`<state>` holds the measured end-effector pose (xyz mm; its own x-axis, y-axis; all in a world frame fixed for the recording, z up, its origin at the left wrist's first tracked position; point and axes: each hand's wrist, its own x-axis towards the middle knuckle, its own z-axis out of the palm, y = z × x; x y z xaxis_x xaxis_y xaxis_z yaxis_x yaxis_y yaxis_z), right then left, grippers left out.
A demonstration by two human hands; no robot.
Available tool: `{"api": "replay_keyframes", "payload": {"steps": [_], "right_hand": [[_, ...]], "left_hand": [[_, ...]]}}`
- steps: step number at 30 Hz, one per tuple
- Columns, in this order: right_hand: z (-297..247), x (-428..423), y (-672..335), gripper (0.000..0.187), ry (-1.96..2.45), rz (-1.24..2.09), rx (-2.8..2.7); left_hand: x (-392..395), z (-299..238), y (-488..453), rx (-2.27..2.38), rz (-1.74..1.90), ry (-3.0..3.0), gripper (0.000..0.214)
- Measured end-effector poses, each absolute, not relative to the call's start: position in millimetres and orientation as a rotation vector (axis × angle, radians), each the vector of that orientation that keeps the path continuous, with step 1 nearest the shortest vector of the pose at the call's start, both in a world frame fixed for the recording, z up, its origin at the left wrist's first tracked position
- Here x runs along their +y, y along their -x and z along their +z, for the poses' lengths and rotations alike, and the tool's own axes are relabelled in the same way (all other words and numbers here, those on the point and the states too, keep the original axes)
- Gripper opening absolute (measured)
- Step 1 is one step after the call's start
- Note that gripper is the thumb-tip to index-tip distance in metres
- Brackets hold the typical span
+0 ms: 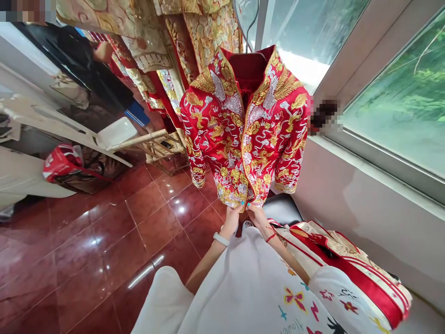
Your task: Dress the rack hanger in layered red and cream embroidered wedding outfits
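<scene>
A red jacket (243,134) with dense gold and silver embroidery hangs on a hanger in front of me. My left hand (232,216) pinches the bottom hem on the left side of the front opening. On the other side of that opening my right hand (257,215) grips the hem as well. A white band sits on my left wrist and a red string on my right. Both hands are closed on the cloth, close together.
More embroidered red and gold garments (167,41) hang behind. A person in black (86,65) stands at the upper left. A white chair (114,132), a red bag (62,160), a window ledge (375,171) and folded red-and-white cloth (351,264) surround me.
</scene>
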<state>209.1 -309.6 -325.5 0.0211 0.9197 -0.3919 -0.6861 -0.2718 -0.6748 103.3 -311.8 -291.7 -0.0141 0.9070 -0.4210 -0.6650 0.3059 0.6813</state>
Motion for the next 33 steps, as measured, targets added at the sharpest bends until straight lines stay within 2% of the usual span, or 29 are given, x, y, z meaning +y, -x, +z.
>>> {"api": "replay_keyframes", "payload": {"steps": [10,16,20,26,33], "right_hand": [[-321,-305,-208,0.051,0.970,1.545,-0.308],[-328,-296,-204,0.043,1.020,1.452,-0.271],[-336,-290,-210,0.038,1.074,1.566,-0.274],[-351,-285,-208,0.042,1.098,1.546,-0.285],[-365,-274,-204,0.042,1.193,1.526,-0.372]], "left_hand": [[-310,-293,-105,0.982,1.296,-0.384,0.071],[-310,-306,-106,1.020,1.274,-0.388,0.061],[-306,-323,-101,1.067,1.261,-0.330,0.051],[-301,-343,-99,1.155,1.236,-0.305,0.036],[-300,-360,-99,1.144,1.230,-0.351,0.036]]}}
